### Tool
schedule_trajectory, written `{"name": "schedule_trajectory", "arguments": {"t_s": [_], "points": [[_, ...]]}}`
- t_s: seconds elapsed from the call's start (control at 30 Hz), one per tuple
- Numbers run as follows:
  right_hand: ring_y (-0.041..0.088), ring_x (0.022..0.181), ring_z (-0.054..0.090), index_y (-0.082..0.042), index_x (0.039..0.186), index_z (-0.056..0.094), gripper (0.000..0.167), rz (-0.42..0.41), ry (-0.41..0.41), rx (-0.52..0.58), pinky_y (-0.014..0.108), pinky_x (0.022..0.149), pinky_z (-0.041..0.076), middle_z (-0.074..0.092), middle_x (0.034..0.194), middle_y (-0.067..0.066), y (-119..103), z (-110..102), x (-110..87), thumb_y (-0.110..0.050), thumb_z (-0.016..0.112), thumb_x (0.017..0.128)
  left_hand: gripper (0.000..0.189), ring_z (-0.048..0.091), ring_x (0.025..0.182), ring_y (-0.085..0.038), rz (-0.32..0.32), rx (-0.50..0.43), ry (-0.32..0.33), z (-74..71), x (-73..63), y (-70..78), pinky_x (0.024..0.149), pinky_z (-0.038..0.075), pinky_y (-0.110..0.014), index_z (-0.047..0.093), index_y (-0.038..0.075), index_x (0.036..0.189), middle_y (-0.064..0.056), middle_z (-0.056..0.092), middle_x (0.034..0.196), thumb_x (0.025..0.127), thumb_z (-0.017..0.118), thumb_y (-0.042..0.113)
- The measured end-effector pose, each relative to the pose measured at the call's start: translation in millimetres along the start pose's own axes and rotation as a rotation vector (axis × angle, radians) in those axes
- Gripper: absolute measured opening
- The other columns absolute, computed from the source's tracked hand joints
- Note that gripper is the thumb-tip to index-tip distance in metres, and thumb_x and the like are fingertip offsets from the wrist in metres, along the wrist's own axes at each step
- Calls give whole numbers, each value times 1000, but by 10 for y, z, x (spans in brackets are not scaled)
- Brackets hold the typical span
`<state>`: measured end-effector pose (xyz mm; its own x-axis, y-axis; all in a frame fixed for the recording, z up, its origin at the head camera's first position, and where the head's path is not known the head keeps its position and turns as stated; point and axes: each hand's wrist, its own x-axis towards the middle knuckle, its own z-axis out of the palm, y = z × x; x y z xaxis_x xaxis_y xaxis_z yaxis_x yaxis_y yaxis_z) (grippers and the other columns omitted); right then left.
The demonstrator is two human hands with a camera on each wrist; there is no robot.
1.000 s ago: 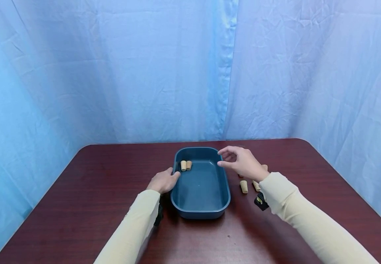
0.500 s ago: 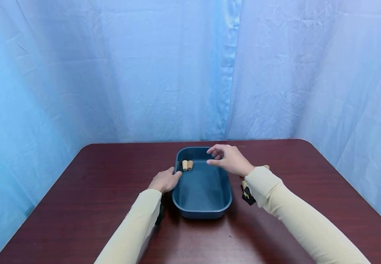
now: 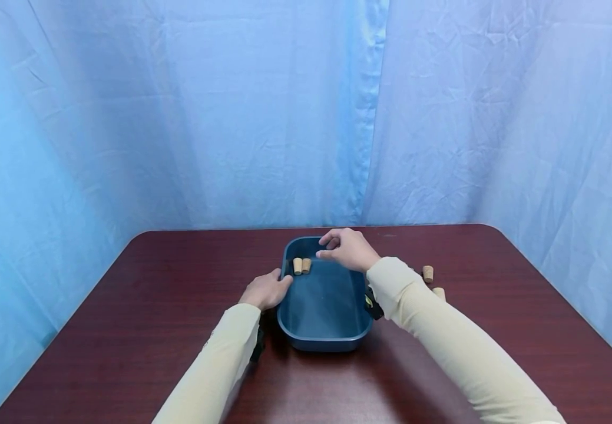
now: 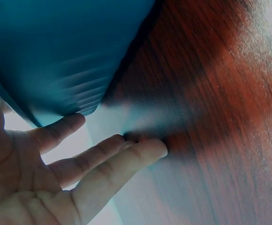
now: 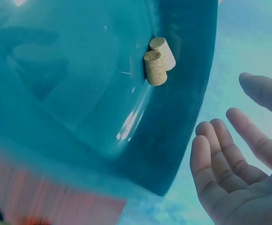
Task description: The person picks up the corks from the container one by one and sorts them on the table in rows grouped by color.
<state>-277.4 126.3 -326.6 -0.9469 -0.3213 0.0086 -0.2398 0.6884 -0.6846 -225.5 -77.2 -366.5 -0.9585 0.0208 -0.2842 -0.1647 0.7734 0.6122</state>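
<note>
A blue plastic bin (image 3: pixel 324 340) stands on the table, with two tapered corks (image 3: pixel 302 266) side by side near its left wall. My left hand (image 3: pixel 265 290) holds its left rim, thumb over the edge. In the left wrist view, one fingertip (image 4: pixel 79 118) touches the outer wall while the other fingers stay clear of it. My right hand (image 3: pixel 350 250) hovers over the far right part of the bin, fingers loosely bent and nothing between them. The right wrist view shows this bare palm (image 5: pixel 262 201) beside the bin, apart from the corks (image 5: pixel 155 69).
On the dark red wooden table (image 3: pixel 194 277), right of the bin, lie a cork (image 3: pixel 428 274) and another cork (image 3: pixel 439 293) partly covered by the right sleeve (image 3: pixel 443 324). Pale blue curtains (image 3: pixel 263 118) hang behind the table.
My right hand has moved left from the bin's right rim to above its inside. One loose cork right of the bin shows again beyond the sleeve. The left hand stays at the rim.
</note>
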Motion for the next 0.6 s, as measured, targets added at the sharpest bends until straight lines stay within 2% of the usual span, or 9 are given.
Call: {"name": "schedule_trajectory", "arguments": {"t_s": [0.43,0.6], "points": [[32,106,63,-4,123,69,30,109,17,16,46,93,53,66,119,17,-34,224,212,-21,69,99,60,43,139,-42,7,1,-1,5,14,-11,112,36,-57,34,1,158,-23,40,156,109,40,35],[31,109,62,-5,123,69,30,151,1,22,46,93,52,66,119,15,1,322,303,-21,70,98,60,45,137,-42,9,-1,-6,-3,2,-13,112,37,-57,33,1,158,-24,41,156,109,40,35]]}}
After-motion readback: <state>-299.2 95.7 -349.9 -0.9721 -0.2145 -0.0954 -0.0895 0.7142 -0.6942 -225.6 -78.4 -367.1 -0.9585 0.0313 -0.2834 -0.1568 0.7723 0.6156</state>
